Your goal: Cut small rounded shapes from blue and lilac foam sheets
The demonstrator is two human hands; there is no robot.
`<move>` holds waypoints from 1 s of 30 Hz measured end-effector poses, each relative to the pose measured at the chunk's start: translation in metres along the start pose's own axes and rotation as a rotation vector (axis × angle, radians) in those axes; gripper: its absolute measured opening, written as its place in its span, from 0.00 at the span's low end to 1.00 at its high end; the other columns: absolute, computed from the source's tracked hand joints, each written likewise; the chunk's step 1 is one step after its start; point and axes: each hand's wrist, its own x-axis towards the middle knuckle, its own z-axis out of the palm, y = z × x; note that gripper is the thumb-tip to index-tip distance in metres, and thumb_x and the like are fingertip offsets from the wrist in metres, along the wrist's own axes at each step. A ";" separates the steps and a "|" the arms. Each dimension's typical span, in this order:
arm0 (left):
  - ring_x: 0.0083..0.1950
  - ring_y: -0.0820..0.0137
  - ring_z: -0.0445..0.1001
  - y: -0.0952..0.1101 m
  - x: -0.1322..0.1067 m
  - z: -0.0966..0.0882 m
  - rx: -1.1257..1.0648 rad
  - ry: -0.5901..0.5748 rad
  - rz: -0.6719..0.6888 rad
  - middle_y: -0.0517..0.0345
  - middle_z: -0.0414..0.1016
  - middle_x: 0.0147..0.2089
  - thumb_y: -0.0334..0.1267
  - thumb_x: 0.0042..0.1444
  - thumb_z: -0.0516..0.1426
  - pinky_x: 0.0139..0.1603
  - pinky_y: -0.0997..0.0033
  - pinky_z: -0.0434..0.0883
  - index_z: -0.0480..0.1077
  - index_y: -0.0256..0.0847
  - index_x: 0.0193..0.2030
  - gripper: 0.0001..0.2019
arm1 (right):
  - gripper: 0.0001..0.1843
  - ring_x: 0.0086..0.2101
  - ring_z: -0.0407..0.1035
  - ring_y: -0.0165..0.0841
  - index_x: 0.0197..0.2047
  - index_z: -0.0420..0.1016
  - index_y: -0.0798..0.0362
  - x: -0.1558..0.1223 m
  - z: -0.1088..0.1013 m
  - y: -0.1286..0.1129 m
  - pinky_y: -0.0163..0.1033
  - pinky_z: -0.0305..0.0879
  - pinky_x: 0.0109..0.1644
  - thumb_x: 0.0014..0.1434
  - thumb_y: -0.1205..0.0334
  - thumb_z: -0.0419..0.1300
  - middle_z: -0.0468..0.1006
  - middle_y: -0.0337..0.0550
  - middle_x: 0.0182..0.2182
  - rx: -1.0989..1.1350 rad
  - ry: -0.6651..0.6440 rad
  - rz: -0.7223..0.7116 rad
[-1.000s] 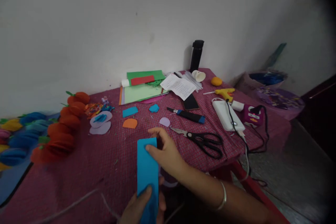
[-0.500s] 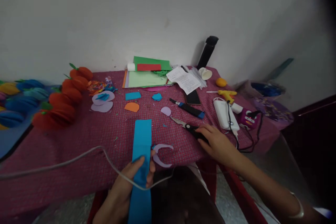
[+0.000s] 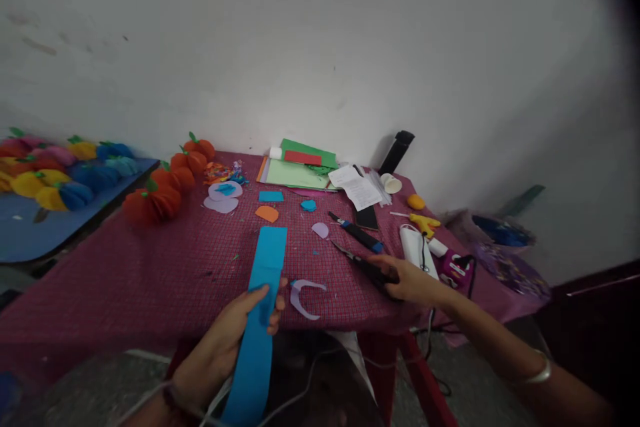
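My left hand (image 3: 245,320) grips a long blue paper strip (image 3: 270,250), thumb on top and fingers behind. The strip's lower end hangs down past the table's front edge. My right hand (image 3: 403,280) is closed around the handles of black scissors (image 3: 367,269), whose blades point to the far left, turned edge-on. Between the hands lies a curved lilac offcut (image 3: 300,300). Beyond it are a lilac half-round piece (image 3: 320,230), a utility knife (image 3: 357,232), a small blue piece (image 3: 309,205), a blue rectangle (image 3: 271,196) and an orange piece (image 3: 267,213).
Orange paper pumpkins (image 3: 153,203) stand at left, with more coloured ones on a blue table (image 3: 60,227). Stacked sheets (image 3: 295,175), a black bottle (image 3: 397,153) and paper cup (image 3: 390,183) are at the back. A yellow glue gun (image 3: 425,223) and white power bank (image 3: 417,250) sit at right.
My right hand has gone from resting on the scissors' handles to grasping them, and the scissors have turned edge-on. My left hand still holds the strip, now tilted. The view has shifted.
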 end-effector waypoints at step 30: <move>0.20 0.76 0.66 0.036 0.027 -0.011 0.144 0.069 -0.148 0.57 0.76 0.26 0.46 0.55 0.60 0.20 0.79 0.60 0.75 0.39 0.42 0.14 | 0.35 0.38 0.69 0.33 0.58 0.71 0.51 0.096 0.013 -0.099 0.39 0.66 0.44 0.49 0.44 0.68 0.75 0.45 0.42 0.640 -0.658 -0.038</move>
